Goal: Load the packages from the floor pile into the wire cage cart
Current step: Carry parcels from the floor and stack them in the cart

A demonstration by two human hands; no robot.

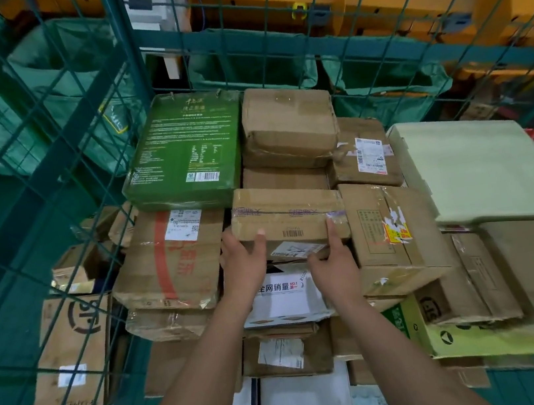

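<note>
While cage (75,134) brims, hands (243,264) grip box (286,215).

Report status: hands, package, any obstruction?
Both hands, left and right, grip small brown box. Box atop stack inside cage cart. Nothing blocking.

Below the fingers, on a white box (281,295): "全网销量" and "NO.1". Far left of them, on a brown carton (73,352): a black circled "SF" mark, printed upside down. Between the fingertips, on the held box (287,220): a barcode, digits too small to read.
</note>
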